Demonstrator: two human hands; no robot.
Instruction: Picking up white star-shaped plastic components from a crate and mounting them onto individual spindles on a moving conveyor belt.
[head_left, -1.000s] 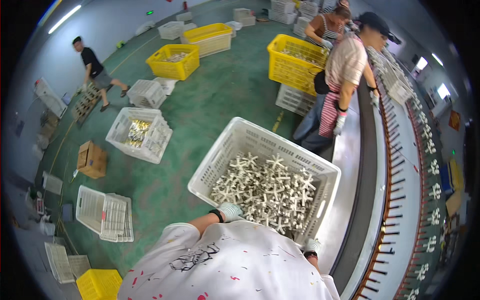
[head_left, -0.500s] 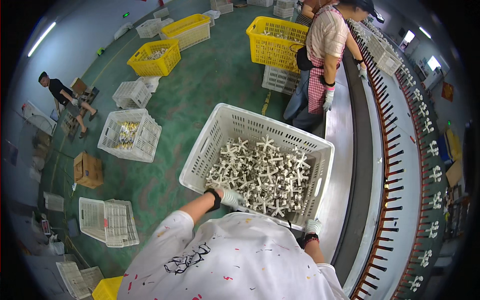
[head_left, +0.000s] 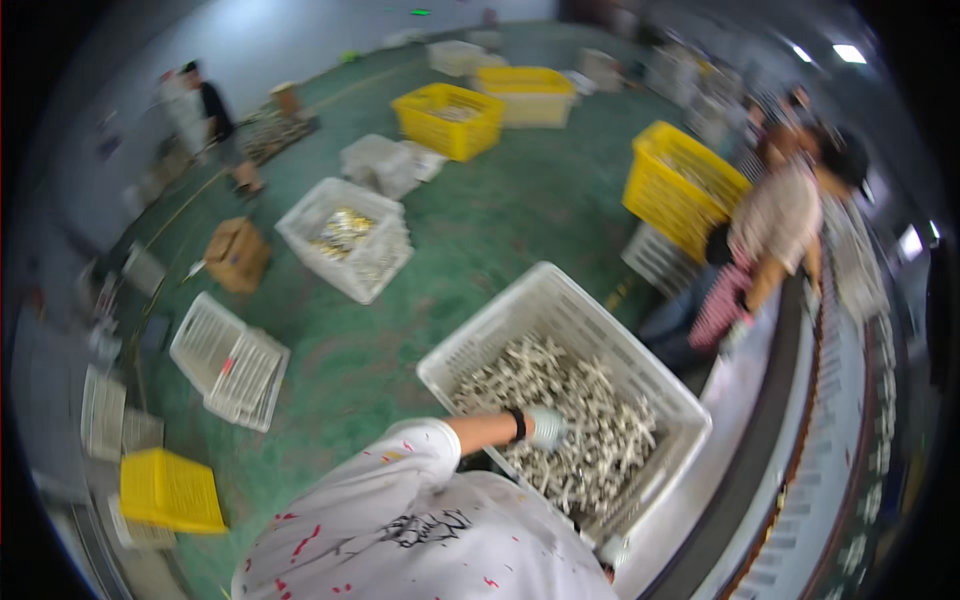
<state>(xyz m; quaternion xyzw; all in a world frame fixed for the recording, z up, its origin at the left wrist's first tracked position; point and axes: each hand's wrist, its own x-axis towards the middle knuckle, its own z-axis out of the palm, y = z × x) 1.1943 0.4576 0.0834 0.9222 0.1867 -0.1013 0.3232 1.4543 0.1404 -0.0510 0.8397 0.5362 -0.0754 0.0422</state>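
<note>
A large white slotted crate [head_left: 565, 290] in front of me holds a heap of small, pale, cross-shaped pieces [head_left: 600, 420]. My left hand [head_left: 546, 428], in a whitish knitted glove with a black band at the wrist, reaches over the crate's near side onto the heap. Motion smears its fingers, so a grip on any piece cannot be made out. By the near right corner of the crate is my right hand [head_left: 614, 551], gloved too and largely hidden by my body; its fingers are blurred.
To the right runs a conveyor line [head_left: 800, 440] with a metal ledge. A co-worker [head_left: 780, 230] stands at it, beside a yellow crate [head_left: 680, 190] on a white one. On the green floor at left are white crates [head_left: 345, 240], a cardboard box [head_left: 237, 255] and a yellow crate [head_left: 172, 492].
My left hand has moved from the crate's near rim onto the heap. My view has swung right and blurred, shifting the crate lower right. The right hand stays near the crate's corner.
</note>
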